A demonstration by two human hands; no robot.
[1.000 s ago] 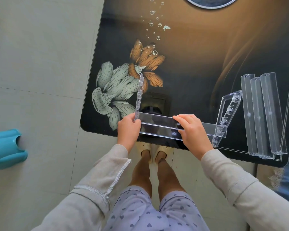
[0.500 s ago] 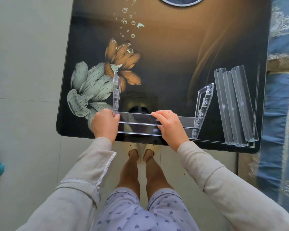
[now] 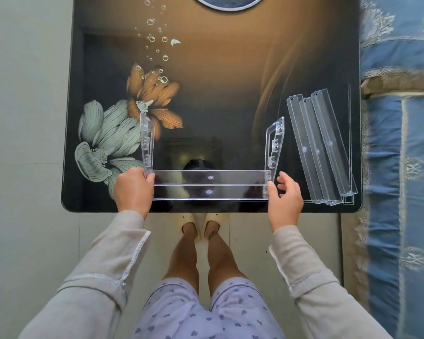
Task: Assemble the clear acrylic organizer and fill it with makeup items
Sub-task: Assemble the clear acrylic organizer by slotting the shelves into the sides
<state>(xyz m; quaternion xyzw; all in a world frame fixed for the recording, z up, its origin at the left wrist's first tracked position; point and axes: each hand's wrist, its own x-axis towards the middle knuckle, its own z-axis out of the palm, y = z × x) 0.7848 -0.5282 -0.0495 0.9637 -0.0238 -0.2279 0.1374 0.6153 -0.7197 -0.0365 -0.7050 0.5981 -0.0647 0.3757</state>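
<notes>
clenching the acrylic frame (image 3: 209, 177) at its left corner with the left grip (image 3: 132, 189), right grip (image 3: 285, 200) released beside it; likely light, stiff, brittle: hold the ends.

A home, prob. a bedroom or living rm; the table (image 3: 230, 99) has a glossy dark glass top w/ a decorative print of green & orange flowers (image 3: 154, 94) and bubbles, i.e. household furniture; pale floor tiles (image 3: 22, 118) run under it & to its left; just right of the table lies blue fabric (image 3: 397, 167) w/ a woven gold pattern & fringe, a bedspread or sofa cover, can't tell which; the person stands at the table's near edge in lilac shorts (image 3: 181, 314) w/ small hearts, loose beige sleeves (image 3: 103, 265) & pale slippers (image 3: 189, 220), all indoor loungewear.
</notes>
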